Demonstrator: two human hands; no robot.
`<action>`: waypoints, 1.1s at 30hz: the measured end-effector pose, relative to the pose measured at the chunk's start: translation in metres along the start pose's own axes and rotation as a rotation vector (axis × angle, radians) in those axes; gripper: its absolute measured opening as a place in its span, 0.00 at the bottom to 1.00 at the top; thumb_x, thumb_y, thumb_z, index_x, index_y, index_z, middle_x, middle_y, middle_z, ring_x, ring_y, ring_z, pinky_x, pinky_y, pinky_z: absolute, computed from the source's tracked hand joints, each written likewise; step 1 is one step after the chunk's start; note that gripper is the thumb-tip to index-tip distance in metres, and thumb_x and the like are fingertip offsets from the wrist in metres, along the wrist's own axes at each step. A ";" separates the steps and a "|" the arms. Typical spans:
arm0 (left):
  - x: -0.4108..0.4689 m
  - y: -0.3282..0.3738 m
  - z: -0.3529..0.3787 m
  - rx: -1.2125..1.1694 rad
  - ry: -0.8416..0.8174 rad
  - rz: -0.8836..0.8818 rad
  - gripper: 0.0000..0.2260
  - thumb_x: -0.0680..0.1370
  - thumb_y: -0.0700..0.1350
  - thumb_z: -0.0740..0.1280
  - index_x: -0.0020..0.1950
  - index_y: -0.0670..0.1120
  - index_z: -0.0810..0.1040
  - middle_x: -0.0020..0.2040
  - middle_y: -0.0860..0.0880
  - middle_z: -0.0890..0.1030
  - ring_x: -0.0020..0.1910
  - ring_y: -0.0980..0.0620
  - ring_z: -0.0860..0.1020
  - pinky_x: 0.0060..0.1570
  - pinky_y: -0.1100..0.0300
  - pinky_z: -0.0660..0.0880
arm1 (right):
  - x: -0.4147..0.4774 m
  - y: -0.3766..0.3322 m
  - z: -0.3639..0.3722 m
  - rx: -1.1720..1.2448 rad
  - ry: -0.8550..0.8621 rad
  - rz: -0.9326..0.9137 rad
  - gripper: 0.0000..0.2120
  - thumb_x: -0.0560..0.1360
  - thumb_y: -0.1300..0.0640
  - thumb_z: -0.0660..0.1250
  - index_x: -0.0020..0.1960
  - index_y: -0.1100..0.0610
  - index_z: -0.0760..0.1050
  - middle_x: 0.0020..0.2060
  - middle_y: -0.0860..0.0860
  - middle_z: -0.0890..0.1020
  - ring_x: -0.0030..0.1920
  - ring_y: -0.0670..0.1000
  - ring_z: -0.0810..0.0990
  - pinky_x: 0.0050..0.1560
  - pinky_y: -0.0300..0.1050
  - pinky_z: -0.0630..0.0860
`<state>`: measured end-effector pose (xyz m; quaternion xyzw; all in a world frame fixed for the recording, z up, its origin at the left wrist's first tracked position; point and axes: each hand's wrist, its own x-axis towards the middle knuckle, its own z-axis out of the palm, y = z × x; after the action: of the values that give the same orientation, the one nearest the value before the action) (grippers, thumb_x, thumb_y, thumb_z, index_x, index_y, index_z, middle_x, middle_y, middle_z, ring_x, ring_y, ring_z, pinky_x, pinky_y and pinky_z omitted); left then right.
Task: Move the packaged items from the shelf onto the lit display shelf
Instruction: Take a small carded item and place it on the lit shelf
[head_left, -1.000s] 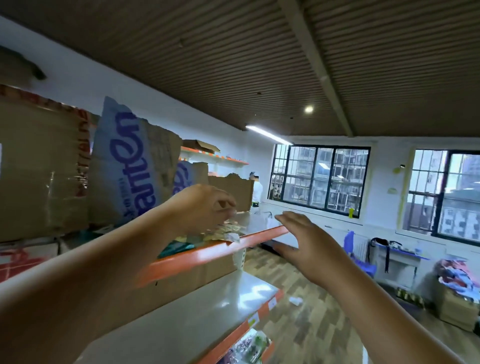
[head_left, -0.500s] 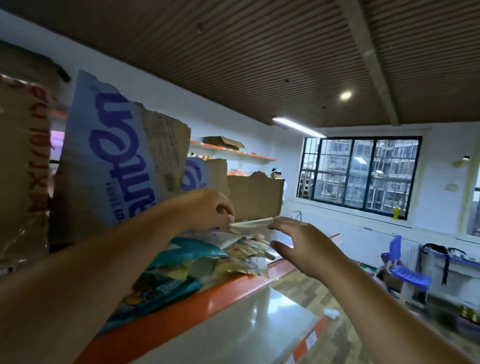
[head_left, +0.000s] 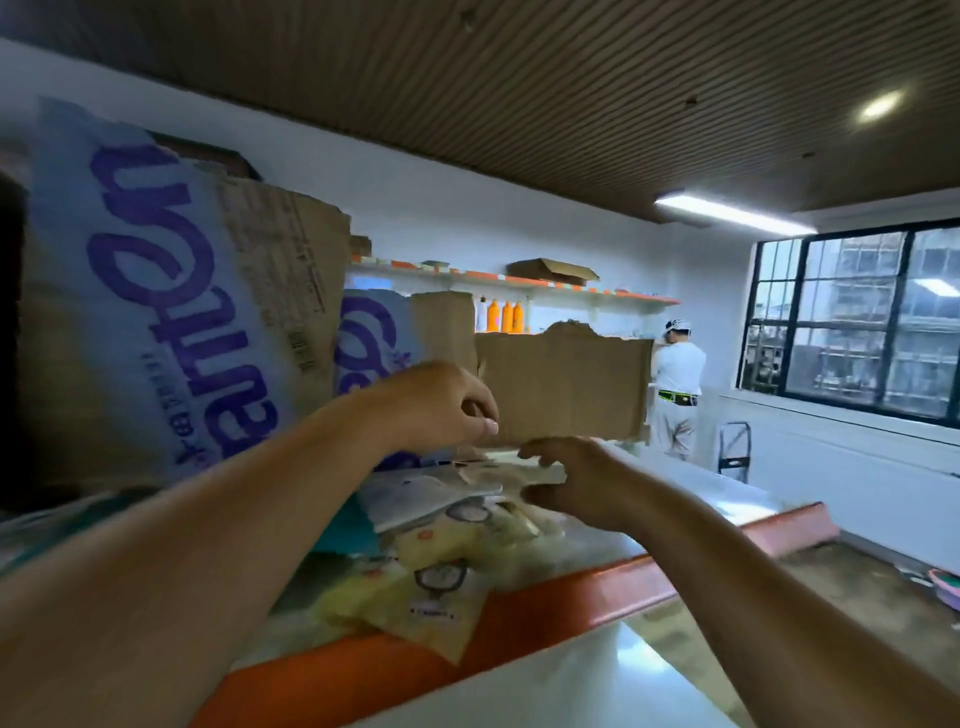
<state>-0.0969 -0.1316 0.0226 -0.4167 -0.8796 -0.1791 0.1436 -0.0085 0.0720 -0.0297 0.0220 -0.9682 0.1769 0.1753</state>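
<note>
Seemingly 1 packet is pinched between left hand and right hand over the heap at the shelf's front edge; nothing is judged moved yet.

glossy plastic packets, torn matt cardboard boxes, glossy orange-edged shelf.

A person in white stands between orange bottles and a window.
</note>
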 end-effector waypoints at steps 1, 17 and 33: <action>0.010 0.003 0.007 0.014 0.002 -0.011 0.09 0.79 0.56 0.68 0.56 0.57 0.84 0.53 0.59 0.83 0.50 0.62 0.79 0.55 0.58 0.79 | 0.007 0.007 0.000 0.012 -0.057 -0.031 0.21 0.74 0.50 0.75 0.67 0.50 0.77 0.55 0.47 0.79 0.41 0.40 0.75 0.36 0.23 0.67; 0.025 -0.019 0.065 -0.006 -0.064 -0.305 0.12 0.79 0.57 0.70 0.63 0.61 0.81 0.49 0.66 0.79 0.50 0.64 0.78 0.47 0.66 0.72 | 0.071 0.076 0.016 -0.023 -0.243 -0.293 0.15 0.74 0.60 0.68 0.59 0.47 0.80 0.43 0.47 0.82 0.37 0.44 0.79 0.33 0.37 0.71; 0.026 0.013 0.056 0.503 0.124 -0.007 0.38 0.72 0.69 0.69 0.79 0.68 0.55 0.80 0.63 0.53 0.78 0.57 0.52 0.72 0.53 0.54 | 0.069 0.087 -0.001 1.192 -0.241 -0.241 0.28 0.72 0.76 0.56 0.53 0.49 0.83 0.44 0.69 0.81 0.27 0.54 0.75 0.29 0.45 0.71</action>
<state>-0.1085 -0.0824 -0.0146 -0.3532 -0.8873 0.0197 0.2958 -0.0816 0.1548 -0.0338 0.2450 -0.7066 0.6626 0.0410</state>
